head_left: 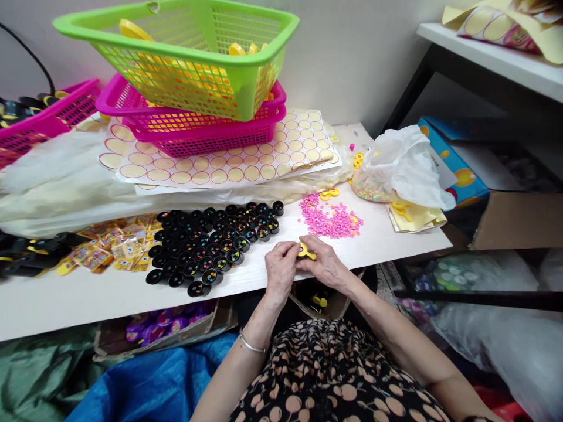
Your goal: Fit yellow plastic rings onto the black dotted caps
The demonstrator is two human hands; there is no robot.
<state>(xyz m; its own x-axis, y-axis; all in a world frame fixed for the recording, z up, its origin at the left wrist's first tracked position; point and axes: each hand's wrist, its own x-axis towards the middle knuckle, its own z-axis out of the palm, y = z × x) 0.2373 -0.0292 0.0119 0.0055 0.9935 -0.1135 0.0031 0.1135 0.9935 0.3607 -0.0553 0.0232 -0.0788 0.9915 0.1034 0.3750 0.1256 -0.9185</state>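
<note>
At the table's front edge, both my hands are closed around a small yellow plastic piece [307,252] with a round head and a short stem. My left hand [281,266] pinches its head side, where a small pink spot shows. My right hand [326,262] grips the stem side, its fingers partly hiding it. Just beyond lies a heap of tiny pink beads [332,221], with a few yellow pieces [329,193] behind it. To the left stand many round black cups [220,246] with coloured bits inside.
Small printed packets [127,243] lie left of the cups. A green basket [246,88] sits on a pink basket [211,138], above sticker sheets [264,170]. A white plastic bag [400,164] rests at the right. Below the edge is a box of purple items [165,325].
</note>
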